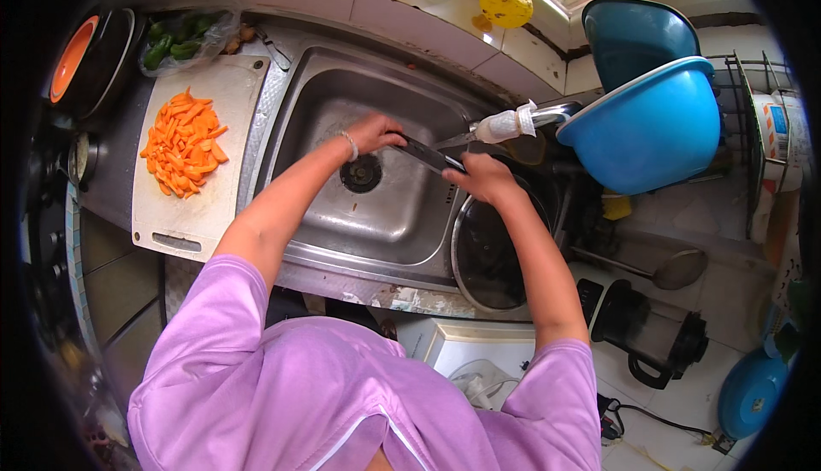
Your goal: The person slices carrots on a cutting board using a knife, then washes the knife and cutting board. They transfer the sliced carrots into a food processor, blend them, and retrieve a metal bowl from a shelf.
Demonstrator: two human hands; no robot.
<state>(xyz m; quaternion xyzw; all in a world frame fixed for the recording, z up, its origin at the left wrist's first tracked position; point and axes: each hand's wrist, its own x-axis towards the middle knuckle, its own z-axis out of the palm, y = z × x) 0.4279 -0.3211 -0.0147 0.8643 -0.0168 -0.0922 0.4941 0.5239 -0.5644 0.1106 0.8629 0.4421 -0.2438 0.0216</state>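
Over the steel sink [378, 221], my left hand [372, 134] grips one end of a dark, flat, elongated object [423, 153], possibly a knife. My right hand [481, 175] holds its other end, near the faucet [513, 123], whose spout is wrapped in white material. Water appears to run from the spout onto the object. Left of the sink, cut orange carrot pieces [183, 144] lie heaped on a white cutting board [151, 214]. Green peppers [168, 48] sit in a clear plastic bag behind the board.
Blue basins [648, 131] stand right of the faucet. A round glass lid [494, 259] lies at the sink's right edge. Further right are a skimmer [680, 269] and a blender [648, 330]. Dark bowls [106, 67] stand at the far left, and a yellow container [507, 4] is on the sill.
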